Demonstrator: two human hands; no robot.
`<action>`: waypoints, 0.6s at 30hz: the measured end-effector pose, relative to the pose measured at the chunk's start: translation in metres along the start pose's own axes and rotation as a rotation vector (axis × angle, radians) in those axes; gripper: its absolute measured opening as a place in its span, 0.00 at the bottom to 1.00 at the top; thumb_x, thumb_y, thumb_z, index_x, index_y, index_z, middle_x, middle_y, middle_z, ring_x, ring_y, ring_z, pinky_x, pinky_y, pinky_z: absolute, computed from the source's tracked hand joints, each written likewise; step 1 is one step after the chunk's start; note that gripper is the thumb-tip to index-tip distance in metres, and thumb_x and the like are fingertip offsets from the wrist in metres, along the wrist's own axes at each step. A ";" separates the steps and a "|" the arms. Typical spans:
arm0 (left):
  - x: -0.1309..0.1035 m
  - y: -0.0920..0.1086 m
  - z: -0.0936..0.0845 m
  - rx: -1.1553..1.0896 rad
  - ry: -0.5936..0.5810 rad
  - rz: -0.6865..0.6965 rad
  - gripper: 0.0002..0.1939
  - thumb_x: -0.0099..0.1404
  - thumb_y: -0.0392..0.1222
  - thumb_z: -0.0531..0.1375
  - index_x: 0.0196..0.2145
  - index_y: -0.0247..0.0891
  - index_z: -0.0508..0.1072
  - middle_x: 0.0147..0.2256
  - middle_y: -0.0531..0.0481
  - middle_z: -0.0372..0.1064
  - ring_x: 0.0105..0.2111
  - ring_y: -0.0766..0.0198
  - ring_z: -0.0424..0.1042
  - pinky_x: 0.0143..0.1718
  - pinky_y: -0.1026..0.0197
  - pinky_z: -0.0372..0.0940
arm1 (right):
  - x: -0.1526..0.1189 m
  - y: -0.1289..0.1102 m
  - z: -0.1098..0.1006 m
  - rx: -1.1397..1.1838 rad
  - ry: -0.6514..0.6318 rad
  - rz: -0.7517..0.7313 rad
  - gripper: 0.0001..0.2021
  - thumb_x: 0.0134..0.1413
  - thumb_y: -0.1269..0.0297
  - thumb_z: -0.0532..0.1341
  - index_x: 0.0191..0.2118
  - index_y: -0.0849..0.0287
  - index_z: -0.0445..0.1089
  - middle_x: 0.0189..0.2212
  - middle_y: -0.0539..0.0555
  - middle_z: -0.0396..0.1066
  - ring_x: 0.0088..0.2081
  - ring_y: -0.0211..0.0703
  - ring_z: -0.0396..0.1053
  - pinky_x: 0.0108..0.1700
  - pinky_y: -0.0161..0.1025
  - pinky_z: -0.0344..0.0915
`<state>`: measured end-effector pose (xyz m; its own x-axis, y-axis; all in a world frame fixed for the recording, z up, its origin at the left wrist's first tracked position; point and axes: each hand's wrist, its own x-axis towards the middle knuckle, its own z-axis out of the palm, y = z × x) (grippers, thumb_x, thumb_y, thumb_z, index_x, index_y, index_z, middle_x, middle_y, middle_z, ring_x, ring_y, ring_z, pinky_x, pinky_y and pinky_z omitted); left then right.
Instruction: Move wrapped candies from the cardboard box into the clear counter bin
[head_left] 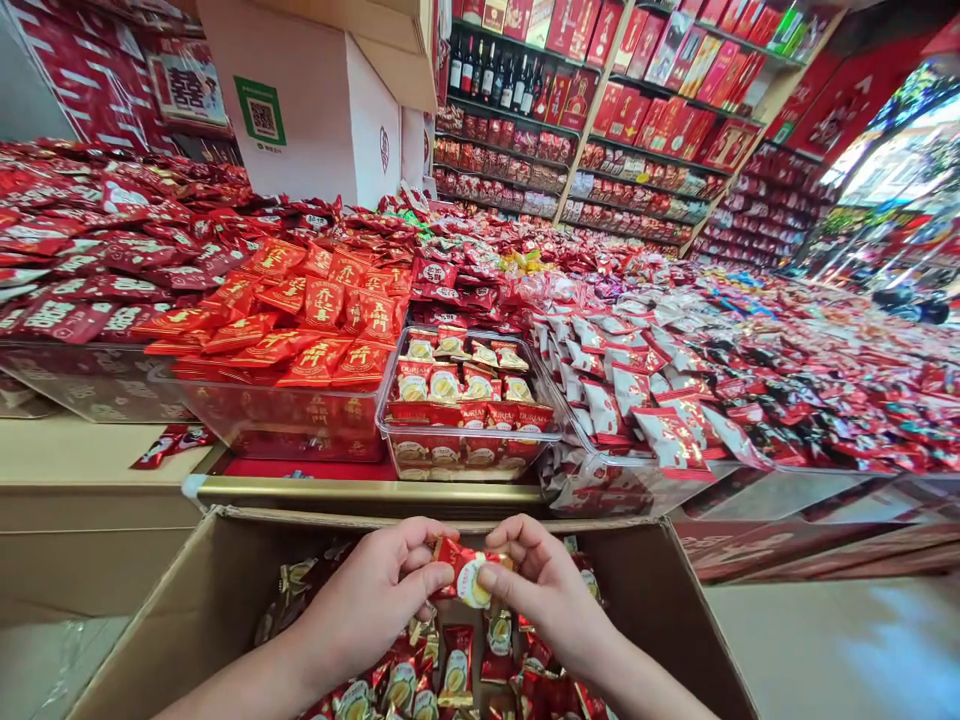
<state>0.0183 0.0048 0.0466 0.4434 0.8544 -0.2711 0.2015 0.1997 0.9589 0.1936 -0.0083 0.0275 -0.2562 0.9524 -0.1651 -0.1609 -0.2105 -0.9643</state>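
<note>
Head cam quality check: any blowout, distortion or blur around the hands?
Head view: daylight blows out the doorway at upper right; wide-angle distortion bows the shelves and display edges; left hand, right hand and the candy packet they pinch are evenly lit and sharp; glare on the clear bin front.

head cam, looks fwd and down, close over cardboard box [225,580], candy counter just beyond

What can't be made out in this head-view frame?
- Small red-and-yellow candy packet: both ends covered by the left hand and right hand; print too small.
- Brown cardboard box: bottom cut off by the frame edge.
- Clear plastic bin: lower layers blurred behind its wall.
</note>
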 end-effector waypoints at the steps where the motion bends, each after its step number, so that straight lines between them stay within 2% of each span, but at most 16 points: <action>1: -0.001 -0.001 -0.001 0.109 0.012 0.036 0.14 0.58 0.42 0.55 0.42 0.35 0.66 0.26 0.53 0.70 0.27 0.65 0.69 0.26 0.66 0.60 | 0.000 0.000 -0.001 -0.079 -0.034 -0.003 0.12 0.40 0.62 0.63 0.30 0.59 0.60 0.23 0.46 0.63 0.25 0.32 0.59 0.28 0.32 0.56; 4: -0.006 0.000 -0.002 0.406 0.032 0.141 0.11 0.60 0.41 0.53 0.40 0.38 0.68 0.24 0.55 0.71 0.25 0.65 0.69 0.27 0.66 0.61 | -0.004 -0.002 -0.006 -0.391 -0.072 -0.038 0.07 0.42 0.65 0.61 0.28 0.60 0.64 0.23 0.47 0.65 0.26 0.34 0.60 0.29 0.32 0.56; 6: -0.011 0.006 -0.004 0.530 0.057 0.248 0.12 0.61 0.42 0.52 0.42 0.40 0.68 0.27 0.54 0.73 0.27 0.65 0.70 0.29 0.67 0.63 | -0.011 -0.012 -0.008 -0.538 -0.059 -0.070 0.05 0.43 0.65 0.61 0.27 0.60 0.65 0.23 0.49 0.66 0.26 0.35 0.61 0.28 0.33 0.57; 8: -0.015 0.020 -0.011 0.670 0.136 0.468 0.12 0.62 0.40 0.51 0.43 0.42 0.68 0.35 0.51 0.73 0.34 0.64 0.70 0.37 0.66 0.63 | -0.019 -0.035 -0.009 -0.626 -0.044 -0.125 0.05 0.45 0.64 0.60 0.26 0.60 0.66 0.24 0.51 0.69 0.26 0.36 0.63 0.29 0.33 0.59; 10: -0.013 0.044 -0.021 0.836 0.235 0.716 0.13 0.62 0.37 0.50 0.44 0.41 0.68 0.44 0.49 0.69 0.44 0.62 0.66 0.46 0.63 0.59 | -0.022 -0.070 -0.010 -0.707 -0.012 -0.215 0.07 0.48 0.62 0.57 0.28 0.60 0.67 0.25 0.52 0.70 0.27 0.37 0.64 0.29 0.34 0.60; 11: -0.008 0.058 -0.026 0.916 0.263 0.798 0.14 0.63 0.35 0.49 0.45 0.40 0.68 0.47 0.48 0.66 0.47 0.61 0.63 0.49 0.60 0.57 | -0.020 -0.090 -0.010 -0.763 0.028 -0.266 0.08 0.49 0.61 0.56 0.29 0.60 0.66 0.25 0.52 0.70 0.26 0.37 0.65 0.29 0.34 0.60; 13: 0.010 0.086 -0.036 1.076 0.239 0.826 0.16 0.64 0.37 0.47 0.48 0.37 0.66 0.51 0.45 0.62 0.51 0.61 0.59 0.53 0.57 0.53 | -0.007 -0.132 -0.010 -0.925 0.165 -0.362 0.09 0.48 0.60 0.56 0.29 0.61 0.65 0.23 0.52 0.69 0.25 0.37 0.64 0.26 0.34 0.60; 15: 0.034 0.108 -0.043 1.221 0.120 0.757 0.19 0.65 0.41 0.45 0.51 0.37 0.62 0.54 0.45 0.58 0.54 0.60 0.55 0.55 0.54 0.49 | 0.019 -0.165 -0.010 -1.146 0.307 -0.376 0.08 0.44 0.61 0.58 0.25 0.61 0.65 0.21 0.52 0.68 0.22 0.37 0.63 0.24 0.33 0.58; 17: 0.060 0.120 -0.047 1.333 -0.004 0.671 0.21 0.66 0.45 0.42 0.53 0.35 0.60 0.56 0.43 0.55 0.56 0.57 0.52 0.55 0.52 0.48 | 0.051 -0.184 -0.008 -1.364 0.370 -0.341 0.06 0.42 0.64 0.58 0.23 0.62 0.66 0.19 0.52 0.69 0.22 0.37 0.63 0.24 0.34 0.57; 18: 0.070 0.122 -0.048 1.362 -0.030 0.647 0.22 0.66 0.46 0.42 0.53 0.35 0.60 0.55 0.42 0.55 0.55 0.55 0.52 0.55 0.50 0.48 | 0.066 -0.187 -0.007 -1.469 0.381 -0.317 0.06 0.41 0.65 0.57 0.23 0.62 0.68 0.20 0.54 0.70 0.23 0.39 0.64 0.25 0.34 0.58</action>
<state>0.0319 0.1124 0.1482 0.7840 0.6052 0.1383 0.5959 -0.7961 0.1060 0.2133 0.0959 0.1959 -0.1078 0.9604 0.2568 0.9431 0.1805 -0.2793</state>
